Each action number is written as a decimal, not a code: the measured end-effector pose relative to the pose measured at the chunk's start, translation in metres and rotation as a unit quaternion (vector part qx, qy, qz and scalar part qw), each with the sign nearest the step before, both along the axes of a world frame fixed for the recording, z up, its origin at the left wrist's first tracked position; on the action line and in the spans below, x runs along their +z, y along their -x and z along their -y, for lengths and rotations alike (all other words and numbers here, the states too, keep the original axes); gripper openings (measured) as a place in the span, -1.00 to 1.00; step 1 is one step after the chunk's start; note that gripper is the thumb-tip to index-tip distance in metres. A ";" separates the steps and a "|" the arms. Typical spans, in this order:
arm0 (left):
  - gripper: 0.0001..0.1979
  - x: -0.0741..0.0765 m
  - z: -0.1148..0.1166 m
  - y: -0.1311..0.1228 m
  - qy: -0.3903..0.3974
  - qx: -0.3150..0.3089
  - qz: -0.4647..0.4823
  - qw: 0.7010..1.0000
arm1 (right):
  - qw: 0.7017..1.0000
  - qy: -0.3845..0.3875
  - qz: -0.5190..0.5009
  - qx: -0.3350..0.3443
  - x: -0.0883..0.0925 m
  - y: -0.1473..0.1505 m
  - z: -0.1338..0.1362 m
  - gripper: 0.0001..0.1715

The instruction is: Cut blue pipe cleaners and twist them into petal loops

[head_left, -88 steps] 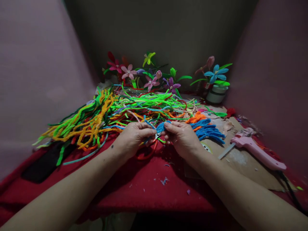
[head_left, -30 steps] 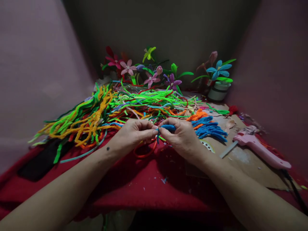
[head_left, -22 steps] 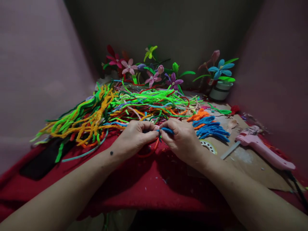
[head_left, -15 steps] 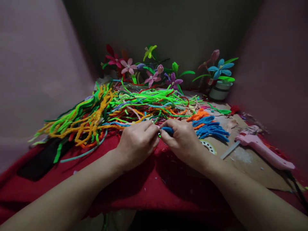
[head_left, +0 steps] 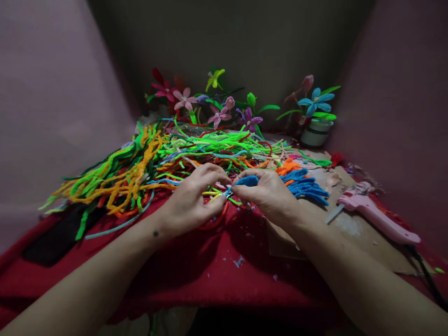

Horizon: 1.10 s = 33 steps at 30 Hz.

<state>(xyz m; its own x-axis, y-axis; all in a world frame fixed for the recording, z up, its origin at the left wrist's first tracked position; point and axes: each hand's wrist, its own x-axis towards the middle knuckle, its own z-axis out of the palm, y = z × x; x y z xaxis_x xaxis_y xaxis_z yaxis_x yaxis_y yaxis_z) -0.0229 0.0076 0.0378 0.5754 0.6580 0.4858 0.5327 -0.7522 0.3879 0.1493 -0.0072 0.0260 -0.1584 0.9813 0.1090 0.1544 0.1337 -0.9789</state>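
My right hand (head_left: 268, 191) pinches a blue pipe-cleaner petal (head_left: 247, 181) between thumb and fingers, its rounded loop showing above the thumb. A thin blue end points left from the petal toward my left hand (head_left: 199, 196). That hand's thumb and fingers are spread apart around this end; whether they touch it is hard to see. Right of my right hand lies a stack of blue petals (head_left: 306, 189), with orange petals (head_left: 289, 165) just behind it. Behind both hands spreads a heap of loose pipe cleaners (head_left: 217, 144) in green, orange, red and other colours.
A pink glue gun (head_left: 380, 212) rests on cardboard (head_left: 360, 238) at the right. Yellow and green pipe cleaners (head_left: 122, 182) bunch at the left beside a black flat object (head_left: 52, 242). Pipe-cleaner flowers (head_left: 219, 116) stand behind, one blue flower (head_left: 317, 101) above a jar (head_left: 317, 132). Scraps dot the red cloth (head_left: 196, 280).
My left hand has opened its closed fingers and drawn slightly left of the petal. More of the blue petal now shows in my right hand. The view has shifted slightly.
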 end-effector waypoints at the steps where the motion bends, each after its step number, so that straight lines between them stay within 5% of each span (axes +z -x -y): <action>1: -0.78 0.004 -0.002 0.002 0.086 0.005 0.047 0.995 | 1.000 -0.018 0.017 0.003 0.000 0.000 0.000 -0.93; 5: -0.69 0.009 -0.006 0.007 0.339 0.023 0.148 0.929 | 0.994 -0.084 0.053 0.053 -0.004 -0.001 0.001 -0.92; 10: -0.72 0.008 -0.004 0.005 0.375 0.008 0.084 0.923 | 0.985 -0.129 0.096 0.064 -0.006 -0.002 0.002 -0.91; 13: -0.79 0.007 -0.002 0.004 0.282 0.000 0.045 0.958 | 0.980 -0.148 0.122 0.053 -0.006 -0.003 0.001 -0.91; 17: -0.82 -0.003 0.000 0.000 0.025 0.014 -0.035 0.999 | 0.982 -0.132 0.137 -0.010 -0.008 0.001 0.001 -0.92; 20: -0.76 -0.016 0.005 -0.006 -0.176 0.056 -0.109 0.977 | 0.998 -0.042 0.039 -0.024 -0.011 0.005 0.000 -0.80; 22: -0.75 -0.022 0.008 -0.010 -0.222 0.074 -0.129 0.964 | 0.999 0.011 -0.044 -0.011 -0.012 0.005 -0.001 -0.73; 24: -0.73 -0.023 0.008 -0.012 -0.157 0.068 -0.091 0.981 | 0.996 0.027 -0.080 -0.005 -0.012 0.004 -0.003 -0.71; 26: -0.69 -0.018 0.004 -0.010 0.034 0.040 -0.003 0.999 | 0.997 0.027 -0.070 0.003 -0.010 0.001 -0.004 -0.73; 27: -0.67 -0.015 0.001 -0.008 0.165 0.015 0.050 0.985 | 0.998 0.026 -0.058 0.011 -0.008 0.000 -0.004 -0.76; 30: -0.68 -0.005 -0.006 0.001 0.478 -0.081 0.153 0.861 | 0.999 0.005 -0.033 0.035 -0.002 -0.001 -0.002 -0.87; 32: -0.73 -0.002 -0.009 0.006 0.563 -0.113 0.169 0.801 | 0.998 -0.012 -0.027 0.047 0.000 0.000 0.000 -0.92; 33: -0.74 -0.002 -0.009 0.007 0.573 -0.113 0.164 0.795 | 0.998 -0.017 -0.024 0.047 0.000 0.001 0.000 -0.93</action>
